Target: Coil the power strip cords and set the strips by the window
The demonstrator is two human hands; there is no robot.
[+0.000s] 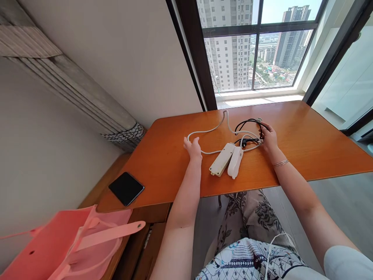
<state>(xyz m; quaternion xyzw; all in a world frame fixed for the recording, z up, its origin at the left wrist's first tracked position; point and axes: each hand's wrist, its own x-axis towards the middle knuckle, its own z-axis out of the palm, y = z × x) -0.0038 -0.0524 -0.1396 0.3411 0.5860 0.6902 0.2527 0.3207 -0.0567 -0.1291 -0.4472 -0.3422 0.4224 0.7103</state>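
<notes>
Left hand (193, 148), fingers apart, white cord (204, 132) contact unclear; right hand (269, 139) clamped on black cable (246, 121), fingers partly hidden

Dark-framed window (256, 29): far side, beyond wooden table (309, 136); sunlight strikes sill (260, 101). Pale wall (122, 50) and grey curtain (84, 93): left. Grey floor (338, 198): near right.

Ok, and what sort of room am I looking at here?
Probably a room in a high-rise home: the window looks out on tower blocks from well above the ground, a patterned curtain hangs at the left, and a wooden table stands by the window.
</notes>
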